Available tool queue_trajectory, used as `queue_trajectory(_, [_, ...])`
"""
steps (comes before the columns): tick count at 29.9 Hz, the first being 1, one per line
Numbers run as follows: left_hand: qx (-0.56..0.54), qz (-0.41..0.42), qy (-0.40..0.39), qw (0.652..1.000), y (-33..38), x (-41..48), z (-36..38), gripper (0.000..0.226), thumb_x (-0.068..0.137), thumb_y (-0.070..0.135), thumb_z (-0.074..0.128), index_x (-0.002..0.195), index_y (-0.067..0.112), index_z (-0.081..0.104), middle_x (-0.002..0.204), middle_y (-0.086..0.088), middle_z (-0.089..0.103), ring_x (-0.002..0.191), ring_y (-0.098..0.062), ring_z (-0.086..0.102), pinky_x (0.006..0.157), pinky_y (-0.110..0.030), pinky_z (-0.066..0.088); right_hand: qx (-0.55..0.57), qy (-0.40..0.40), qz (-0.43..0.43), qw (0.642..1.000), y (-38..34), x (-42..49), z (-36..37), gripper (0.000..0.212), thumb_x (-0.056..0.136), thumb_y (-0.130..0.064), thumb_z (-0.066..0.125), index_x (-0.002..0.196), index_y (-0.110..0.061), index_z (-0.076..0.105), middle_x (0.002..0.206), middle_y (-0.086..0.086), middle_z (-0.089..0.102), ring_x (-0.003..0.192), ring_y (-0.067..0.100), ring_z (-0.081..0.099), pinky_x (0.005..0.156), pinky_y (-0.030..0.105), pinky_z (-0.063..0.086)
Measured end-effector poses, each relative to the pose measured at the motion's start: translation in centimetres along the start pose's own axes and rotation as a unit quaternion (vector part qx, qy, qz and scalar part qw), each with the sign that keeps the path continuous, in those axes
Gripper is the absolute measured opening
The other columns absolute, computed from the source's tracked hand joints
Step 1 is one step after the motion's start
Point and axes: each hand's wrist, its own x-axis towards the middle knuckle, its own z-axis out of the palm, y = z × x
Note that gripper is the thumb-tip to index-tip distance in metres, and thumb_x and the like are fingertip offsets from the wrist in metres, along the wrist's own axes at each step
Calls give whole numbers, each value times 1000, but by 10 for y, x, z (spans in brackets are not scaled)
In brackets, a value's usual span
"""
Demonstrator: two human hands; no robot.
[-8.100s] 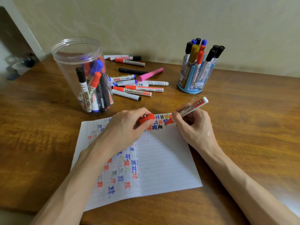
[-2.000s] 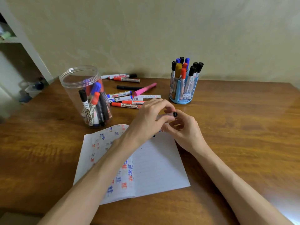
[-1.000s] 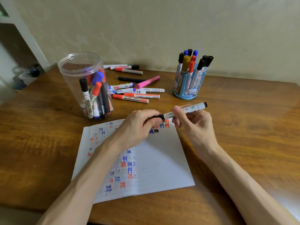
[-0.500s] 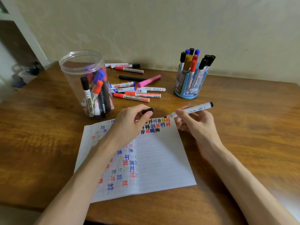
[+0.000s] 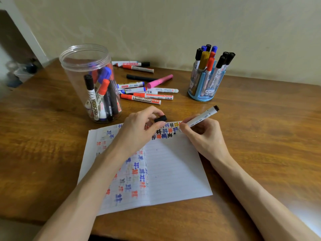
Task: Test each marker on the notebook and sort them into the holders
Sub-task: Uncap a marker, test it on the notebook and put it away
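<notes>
A lined notebook (image 5: 173,174) lies open on the wooden table, marked with rows of red, blue and black test strokes. My right hand (image 5: 203,136) grips a thin white marker with a black end (image 5: 203,117), its tip down on the top edge of the page. My left hand (image 5: 139,127) pinches the marker's black cap (image 5: 160,118) just left of that spot. A clear plastic jar (image 5: 90,66) with several markers stands at the left. A blue pen holder (image 5: 205,94) with several markers stands at the back right.
Several loose markers (image 5: 145,94), red, blue, pink and black, lie on the table between the jar and the blue holder. The wall runs close behind them. The table's front edge (image 5: 156,235) is near my forearms.
The cap has come off the black marker into my left hand. My right hand has lowered the marker's tip onto the top of the page.
</notes>
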Motion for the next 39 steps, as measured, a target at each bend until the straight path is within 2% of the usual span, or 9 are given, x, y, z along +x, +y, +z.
queue_trajectory(4, [5, 3, 6, 1000, -1, 0, 1, 28, 97, 33, 68, 124, 28, 63, 120, 5, 72, 101, -4, 67, 79, -18, 56, -2, 1, -7, 1000, 2, 1, 1, 10, 95, -25, 77, 94, -15, 76, 99, -2, 78, 91, 13, 76, 76, 35, 66])
queue_trajectory(8, [13, 4, 8, 1000, -1, 0, 2, 25, 98, 36, 66, 122, 29, 62, 117, 7, 72, 99, -4, 68, 80, -26, 61, -3, -1, -5, 1000, 3, 1, 1, 12, 95, -26, 77, 96, -14, 76, 101, -1, 78, 92, 12, 76, 77, 35, 66])
queue_trajectory(13, [14, 7, 4, 1000, -1, -1, 1, 25, 98, 36, 65, 122, 29, 63, 116, 7, 72, 98, -4, 68, 80, -27, 62, -17, 0, -20, 1000, 4, 2, 1, 10, 94, -25, 77, 94, -15, 76, 99, -3, 77, 90, 13, 76, 75, 38, 66])
queue_trajectory(20, [19, 3, -1, 1000, -1, 0, 2, 24, 98, 35, 65, 122, 30, 63, 116, 8, 71, 98, -3, 67, 77, -20, 59, -31, 4, -49, 998, 5, 2, 0, 9, 94, -23, 76, 92, -14, 74, 95, -5, 76, 87, 14, 74, 72, 34, 64])
queue_trajectory(23, [19, 2, -3, 1000, -2, 0, 3, 24, 98, 35, 65, 121, 31, 62, 116, 9, 71, 98, -2, 67, 76, -18, 58, -12, 11, -45, 999, 5, 2, -1, 7, 94, -19, 75, 89, -13, 74, 93, -4, 76, 86, 15, 74, 72, 34, 64])
queue_trajectory(27, [17, 0, -3, 1000, -2, 0, 3, 24, 98, 36, 65, 122, 31, 63, 117, 10, 71, 98, -2, 66, 75, -16, 56, 12, 15, -31, 999, 4, 1, -1, 7, 94, -17, 75, 88, -14, 74, 91, -3, 77, 85, 13, 75, 69, 27, 61])
queue_trajectory(31, [18, 3, -2, 1000, -3, 0, 3, 24, 99, 35, 65, 122, 30, 63, 117, 8, 71, 100, -4, 67, 78, -20, 59, -1, -3, -38, 999, 5, 1, 0, 7, 94, -20, 75, 90, -15, 74, 95, -2, 77, 89, 12, 76, 72, 31, 64])
queue_trajectory(34, [19, 5, 0, 1000, -4, 0, 3, 24, 99, 35, 65, 122, 30, 63, 117, 8, 71, 100, -4, 67, 79, -24, 61, -7, -19, -49, 999, 5, 0, 0, 7, 94, -20, 76, 91, -14, 73, 94, -3, 77, 86, 11, 75, 69, 27, 62])
queue_trajectory(39, [21, 5, -1, 1000, -5, 0, 4, 23, 99, 37, 65, 121, 32, 62, 116, 9, 72, 98, -3, 67, 79, -25, 61, -16, 5, -57, 998, 7, 2, 0, 8, 92, -21, 74, 90, -14, 71, 93, -5, 74, 86, 16, 73, 69, 32, 63])
